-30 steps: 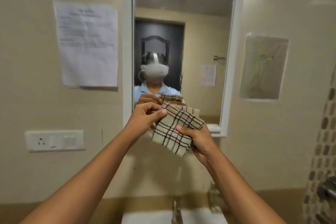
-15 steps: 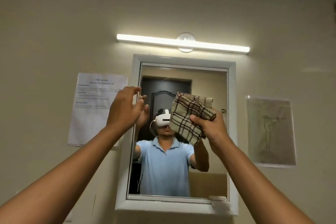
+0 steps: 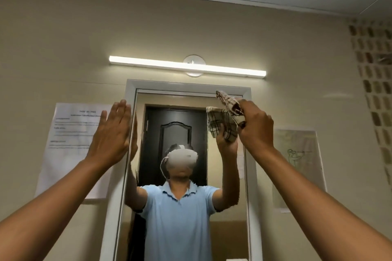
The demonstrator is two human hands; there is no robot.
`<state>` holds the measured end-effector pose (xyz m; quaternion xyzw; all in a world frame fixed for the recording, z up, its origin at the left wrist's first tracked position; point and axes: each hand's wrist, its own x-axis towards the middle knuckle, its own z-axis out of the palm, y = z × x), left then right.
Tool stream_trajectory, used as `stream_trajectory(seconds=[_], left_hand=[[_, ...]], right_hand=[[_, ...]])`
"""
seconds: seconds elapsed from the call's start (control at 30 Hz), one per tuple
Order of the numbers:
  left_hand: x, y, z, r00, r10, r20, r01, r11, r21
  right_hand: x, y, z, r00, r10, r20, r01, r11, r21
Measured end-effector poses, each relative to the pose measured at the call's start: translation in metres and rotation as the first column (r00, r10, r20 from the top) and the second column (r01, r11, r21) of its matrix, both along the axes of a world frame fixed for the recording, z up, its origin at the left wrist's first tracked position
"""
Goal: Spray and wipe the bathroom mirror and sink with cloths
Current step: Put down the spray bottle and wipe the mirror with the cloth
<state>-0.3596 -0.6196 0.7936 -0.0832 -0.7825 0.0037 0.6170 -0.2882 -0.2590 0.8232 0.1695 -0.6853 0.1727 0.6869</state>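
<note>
One head cam only, worn by person, tilted up at wall mirror point(image 3: 186, 176) from close, arm's reach. Ceiling, light bar point(image 3: 186, 66) in upper frame; mirror reflects the wearer.

The right hand point(image 3: 255, 128) is gripping a checked cloth point(image 3: 224, 122) and holding it against the upper right area of the mirror point(image 3: 186, 207). The left hand point(image 3: 112, 133) is resting flat, fingers straight, against the mirror's white frame point(image 3: 130, 95) on the left. A tube light point(image 3: 186, 66) is glowing above. Paper sheets point(image 3: 70, 133) are hanging on the wall at either side.
</note>
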Motion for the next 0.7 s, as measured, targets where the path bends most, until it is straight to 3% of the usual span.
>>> stream_trajectory(seconds=[0.07, 0.23, 0.4, 0.53, 0.7], left_hand=[[-0.002, -0.001, -0.003, 1.000, -0.018, 0.006, 0.018, 1.000, 0.014], [0.001, 0.001, -0.006, 0.998, -0.061, 0.013, 0.060, 0.998, 0.022], [-0.002, -0.001, -0.010, 0.998, -0.062, 0.018, 0.062, 0.998, 0.018], [-0.006, 0.000, -0.011, 0.997, -0.071, 0.008, 0.071, 0.997, 0.014], [-0.010, 0.001, -0.013, 0.994, -0.108, 0.002, 0.108, 0.994, 0.022]], right_hand=[[-0.012, 0.008, 0.007, 0.989, -0.126, -0.075, 0.128, 0.992, 0.013], [-0.060, 0.001, 0.005, 0.951, -0.309, 0.018, 0.309, 0.951, -0.014], [-0.090, -0.029, -0.008, 0.965, -0.211, 0.155, 0.225, 0.971, -0.077], [-0.096, -0.055, -0.005, 0.971, -0.198, 0.133, 0.213, 0.971, -0.111], [-0.097, -0.108, 0.000, 0.982, -0.166, 0.090, 0.165, 0.986, 0.024]])
